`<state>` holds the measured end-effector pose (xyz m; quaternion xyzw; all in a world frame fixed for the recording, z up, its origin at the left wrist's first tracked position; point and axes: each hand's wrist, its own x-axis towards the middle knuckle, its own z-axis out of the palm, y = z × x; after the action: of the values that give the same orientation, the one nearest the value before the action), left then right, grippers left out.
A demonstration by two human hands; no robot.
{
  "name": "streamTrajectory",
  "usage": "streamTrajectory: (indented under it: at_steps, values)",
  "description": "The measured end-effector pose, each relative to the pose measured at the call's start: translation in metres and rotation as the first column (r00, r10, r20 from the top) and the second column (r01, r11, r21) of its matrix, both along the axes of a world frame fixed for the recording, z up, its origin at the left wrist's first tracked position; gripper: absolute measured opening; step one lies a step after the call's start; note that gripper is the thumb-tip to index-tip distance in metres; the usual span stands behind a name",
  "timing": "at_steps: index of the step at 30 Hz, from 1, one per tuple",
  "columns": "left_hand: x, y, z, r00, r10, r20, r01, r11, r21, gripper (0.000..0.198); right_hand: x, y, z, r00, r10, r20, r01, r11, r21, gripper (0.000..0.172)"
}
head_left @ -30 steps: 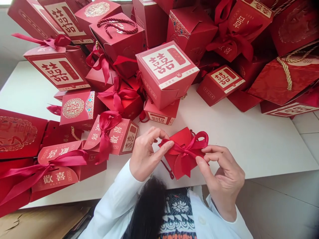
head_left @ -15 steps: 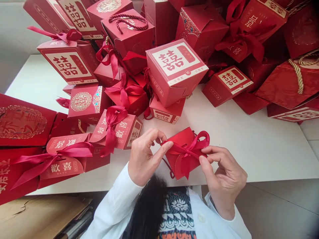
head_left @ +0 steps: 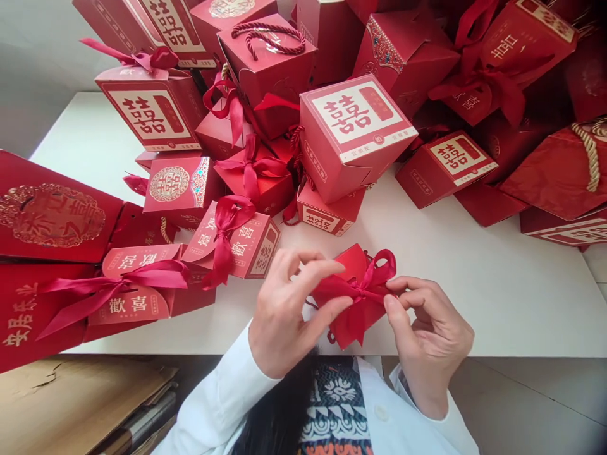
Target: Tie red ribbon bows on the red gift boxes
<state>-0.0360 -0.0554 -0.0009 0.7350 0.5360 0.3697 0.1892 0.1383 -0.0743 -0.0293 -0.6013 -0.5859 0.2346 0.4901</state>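
A small red gift box (head_left: 353,316) lies on the white table, tied with a red satin ribbon bow (head_left: 367,284). My left hand (head_left: 289,309) grips the left side of the bow between thumb and fingers. My right hand (head_left: 427,335) pinches the bow's right side with its thumb and fingertips. My fingers hide part of the ribbon and the box. A thin red cord trails from beneath the box near my left hand. White shirt cuffs show at both wrists.
Several red gift boxes and bags with double-happiness prints (head_left: 351,136) are heaped on the white table (head_left: 478,303) beyond my hands. A ribboned box (head_left: 251,246) stands close to my left hand. Flattened cardboard (head_left: 71,398) lies below the table's near left edge.
My left fingers have shifted right over the bow, and the ribbon's left part has tightened toward the knot. The whole scene has slid right and slightly down in view.
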Motion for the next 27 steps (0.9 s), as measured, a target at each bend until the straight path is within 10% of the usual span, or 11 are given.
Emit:
streamTrajectory:
  at_steps: [27]
  values:
    - [0.006, 0.003, -0.007, 0.987, -0.140, -0.073, 0.135, 0.988, -0.070, 0.004, 0.001, 0.011, 0.008, 0.997, -0.073, -0.026, 0.074, 0.997, 0.031, 0.014]
